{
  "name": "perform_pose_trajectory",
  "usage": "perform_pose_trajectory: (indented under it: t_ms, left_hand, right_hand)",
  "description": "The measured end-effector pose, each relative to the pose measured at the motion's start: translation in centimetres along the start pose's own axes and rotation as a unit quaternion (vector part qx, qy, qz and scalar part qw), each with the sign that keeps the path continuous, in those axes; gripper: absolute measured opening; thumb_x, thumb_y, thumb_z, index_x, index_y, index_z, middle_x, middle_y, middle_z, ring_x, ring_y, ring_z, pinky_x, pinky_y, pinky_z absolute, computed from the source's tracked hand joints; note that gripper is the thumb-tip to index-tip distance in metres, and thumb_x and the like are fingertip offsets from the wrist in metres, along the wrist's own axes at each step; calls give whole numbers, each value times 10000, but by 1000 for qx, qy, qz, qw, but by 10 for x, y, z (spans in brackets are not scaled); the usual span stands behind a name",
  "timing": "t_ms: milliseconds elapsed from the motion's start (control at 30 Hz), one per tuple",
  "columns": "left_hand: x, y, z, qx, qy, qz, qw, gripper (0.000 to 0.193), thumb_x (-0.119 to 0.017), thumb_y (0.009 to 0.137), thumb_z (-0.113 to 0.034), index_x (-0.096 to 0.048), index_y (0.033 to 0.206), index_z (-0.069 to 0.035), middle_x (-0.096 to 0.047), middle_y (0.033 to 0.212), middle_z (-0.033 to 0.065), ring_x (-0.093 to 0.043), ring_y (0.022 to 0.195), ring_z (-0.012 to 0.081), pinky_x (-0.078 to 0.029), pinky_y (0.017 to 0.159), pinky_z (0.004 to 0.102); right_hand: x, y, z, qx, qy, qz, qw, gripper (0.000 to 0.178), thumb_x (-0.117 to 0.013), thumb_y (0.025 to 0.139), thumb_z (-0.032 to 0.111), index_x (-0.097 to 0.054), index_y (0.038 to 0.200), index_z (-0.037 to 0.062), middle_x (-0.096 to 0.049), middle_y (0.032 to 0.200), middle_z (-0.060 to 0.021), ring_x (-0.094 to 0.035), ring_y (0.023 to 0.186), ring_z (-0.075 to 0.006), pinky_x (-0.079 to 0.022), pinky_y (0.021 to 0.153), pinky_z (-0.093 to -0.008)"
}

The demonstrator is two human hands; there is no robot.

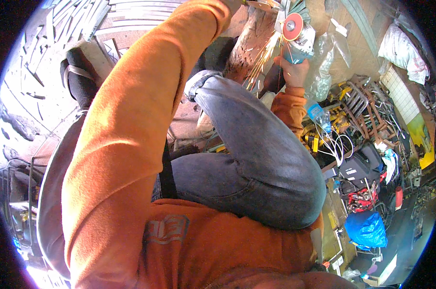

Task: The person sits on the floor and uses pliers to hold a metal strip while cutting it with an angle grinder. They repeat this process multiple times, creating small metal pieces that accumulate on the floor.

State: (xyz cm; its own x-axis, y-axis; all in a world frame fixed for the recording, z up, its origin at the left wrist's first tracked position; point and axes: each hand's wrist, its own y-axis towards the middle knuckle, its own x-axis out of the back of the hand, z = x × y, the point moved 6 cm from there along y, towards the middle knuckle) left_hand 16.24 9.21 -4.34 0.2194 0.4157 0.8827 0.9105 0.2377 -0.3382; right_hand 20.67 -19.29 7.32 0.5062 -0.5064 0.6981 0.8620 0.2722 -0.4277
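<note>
My right hand (294, 71) is closed around the teal body of an angle grinder (297, 54). The grinder's reddish round disc (293, 27) faces up at the top of the view. Bright sparks (266, 60) stream from beside the disc down and to the left, past a weathered log (249, 45). My left arm reaches far forward, and only part of my left hand (234, 5) shows at the top edge. Its fingers are cut off by the frame, close to a brownish piece (265, 4) whose kind I cannot make out. Grey strips (299, 10) lie behind the disc.
Pale metal strips (78, 21) lie scattered at the far left. To the right sit clear plastic bags (321, 67), a water bottle (319, 115), a heap of yellow and metal tools (357, 106), a black case (360, 166) and a blue bag (366, 230). My bent knee rises mid-view.
</note>
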Motion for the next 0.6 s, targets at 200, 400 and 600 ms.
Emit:
perform_pose_trajectory:
  t_ms: [200,400,600]
  left_hand:
    - [-1,0,0,7,18,-9,1000,322,-435,1038,-220,-565,1307,-98,-606,1301,144,-560,1236,310,-394,955,510]
    - [-4,1,0,4,7,-5,1000,326,-433,1037,-224,-569,1306,-102,-606,1299,144,-556,1237,310,-390,955,506]
    - [-5,0,-1,4,13,-11,1000,332,-429,1038,-230,-563,1310,-96,-601,1308,157,-554,1236,316,-388,962,516]
  right_hand:
    - [-6,-6,10,45,40,-26,998,385,-849,771,135,-695,1104,19,-725,1016,-56,-667,893,-169,-540,791,-350]
    - [-1,-4,9,46,-4,-33,998,441,-881,721,149,-708,1096,-5,-740,988,-62,-678,867,-165,-550,771,-348]
    - [3,5,14,38,-33,-66,997,445,-887,649,94,-719,1050,-3,-736,960,-65,-683,842,-177,-550,767,-340]
